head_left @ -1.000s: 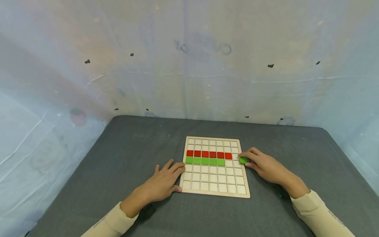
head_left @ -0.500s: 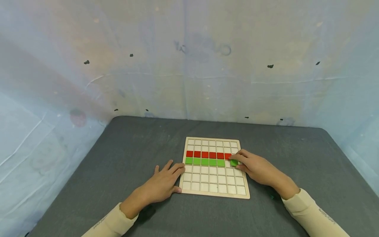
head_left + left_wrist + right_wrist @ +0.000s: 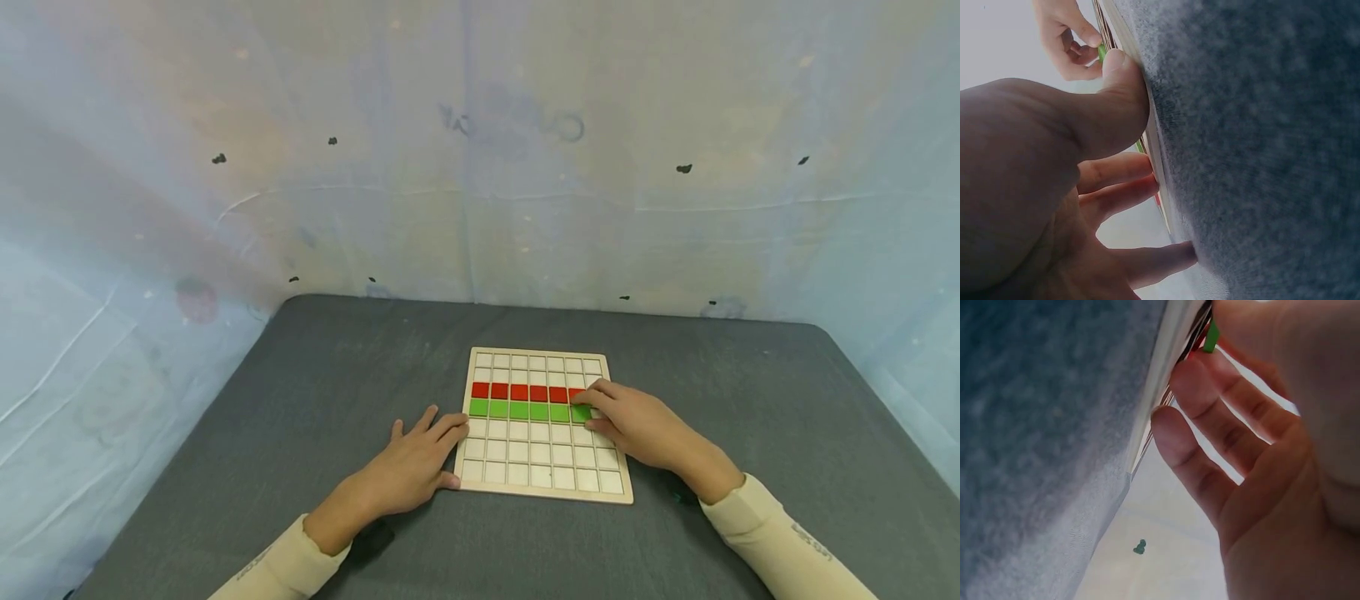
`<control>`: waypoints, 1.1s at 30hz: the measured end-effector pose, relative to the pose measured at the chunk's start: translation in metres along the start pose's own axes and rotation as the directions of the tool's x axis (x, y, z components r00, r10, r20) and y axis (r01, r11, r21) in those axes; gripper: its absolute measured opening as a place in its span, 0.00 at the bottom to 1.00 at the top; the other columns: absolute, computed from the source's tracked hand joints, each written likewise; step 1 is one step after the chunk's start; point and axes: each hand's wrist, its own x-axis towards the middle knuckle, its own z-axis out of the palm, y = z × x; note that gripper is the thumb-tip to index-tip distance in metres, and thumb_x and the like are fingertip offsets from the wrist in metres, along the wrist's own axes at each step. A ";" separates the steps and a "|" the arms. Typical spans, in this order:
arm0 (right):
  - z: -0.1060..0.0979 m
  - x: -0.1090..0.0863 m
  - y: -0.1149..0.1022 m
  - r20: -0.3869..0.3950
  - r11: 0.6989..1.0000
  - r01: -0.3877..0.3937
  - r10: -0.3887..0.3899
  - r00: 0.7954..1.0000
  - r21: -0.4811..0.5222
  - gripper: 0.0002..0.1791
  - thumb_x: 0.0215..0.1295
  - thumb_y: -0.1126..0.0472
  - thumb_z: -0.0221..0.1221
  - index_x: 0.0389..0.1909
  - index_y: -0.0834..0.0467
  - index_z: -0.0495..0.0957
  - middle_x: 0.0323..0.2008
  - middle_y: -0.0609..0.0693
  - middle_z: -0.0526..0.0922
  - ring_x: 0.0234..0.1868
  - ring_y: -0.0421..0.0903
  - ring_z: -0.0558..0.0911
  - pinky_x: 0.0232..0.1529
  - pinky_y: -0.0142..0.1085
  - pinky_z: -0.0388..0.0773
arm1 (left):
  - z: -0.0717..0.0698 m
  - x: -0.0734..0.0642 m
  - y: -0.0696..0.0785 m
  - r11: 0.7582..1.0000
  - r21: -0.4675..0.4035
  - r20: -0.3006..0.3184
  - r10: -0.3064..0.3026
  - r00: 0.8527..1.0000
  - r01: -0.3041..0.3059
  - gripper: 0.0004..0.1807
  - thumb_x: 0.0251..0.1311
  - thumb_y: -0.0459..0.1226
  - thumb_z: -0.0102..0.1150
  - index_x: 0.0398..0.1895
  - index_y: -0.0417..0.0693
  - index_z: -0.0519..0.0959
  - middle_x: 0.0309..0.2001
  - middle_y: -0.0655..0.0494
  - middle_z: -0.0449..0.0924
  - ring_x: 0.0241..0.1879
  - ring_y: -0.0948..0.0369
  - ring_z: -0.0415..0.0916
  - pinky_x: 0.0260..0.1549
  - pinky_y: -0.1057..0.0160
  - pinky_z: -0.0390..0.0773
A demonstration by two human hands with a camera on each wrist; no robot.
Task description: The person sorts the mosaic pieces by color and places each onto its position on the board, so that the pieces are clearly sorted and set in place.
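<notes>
A light wooden grid board (image 3: 540, 475) lies flat on the grey table. One row holds red square tiles (image 3: 519, 392); just below it runs a row of green square tiles (image 3: 518, 409). My right hand (image 3: 645, 425) pinches a green tile (image 3: 580, 413) between thumb and fingers, at the sixth cell of the green row. In the right wrist view that green tile (image 3: 1211, 337) shows tilted at the fingertips. At the board's left edge, my left hand (image 3: 408, 462) rests with fingers spread, its thumb (image 3: 1125, 94) and fingertips touching the wooden rim.
The dark grey table (image 3: 360, 358) extends around the board on every side. Behind it hangs a pale cloth backdrop (image 3: 465, 208) with small dark spots. A small green bit (image 3: 681, 497) shows on the table beneath the right wrist.
My right hand has moved left from the board's right edge, carrying the green tile to the sixth cell of the green row. The left hand has stayed in place.
</notes>
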 end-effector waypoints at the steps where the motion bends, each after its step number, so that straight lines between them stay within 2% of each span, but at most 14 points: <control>1: 0.000 0.000 0.000 -0.001 1.000 -0.002 0.002 1.000 0.001 0.19 0.68 0.55 0.63 0.59 0.50 0.78 0.47 0.43 0.79 0.36 0.33 0.77 0.38 0.33 0.78 | 0.000 0.000 0.000 1.000 0.001 -0.001 0.001 1.000 -0.001 0.39 0.61 0.51 0.63 0.74 0.51 0.64 0.76 0.57 0.58 0.75 0.36 0.54 0.55 0.20 0.62; 10: -0.001 0.003 0.000 -0.011 1.000 0.011 -0.010 1.000 0.012 0.17 0.68 0.55 0.63 0.56 0.50 0.79 0.46 0.42 0.80 0.36 0.33 0.77 0.39 0.33 0.79 | -0.002 -0.001 0.000 1.000 0.004 -0.007 0.000 1.000 0.000 0.39 0.61 0.51 0.63 0.74 0.51 0.64 0.76 0.57 0.59 0.75 0.36 0.53 0.55 0.20 0.62; 33: -0.002 0.002 -0.001 -0.001 0.999 0.001 -0.001 1.000 0.048 0.17 0.70 0.57 0.61 0.58 0.49 0.79 0.49 0.44 0.79 0.37 0.35 0.78 0.39 0.34 0.79 | 0.000 -0.001 -0.001 1.000 0.005 -0.012 -0.004 1.000 0.004 0.39 0.61 0.51 0.63 0.74 0.51 0.63 0.76 0.57 0.59 0.75 0.37 0.53 0.56 0.21 0.61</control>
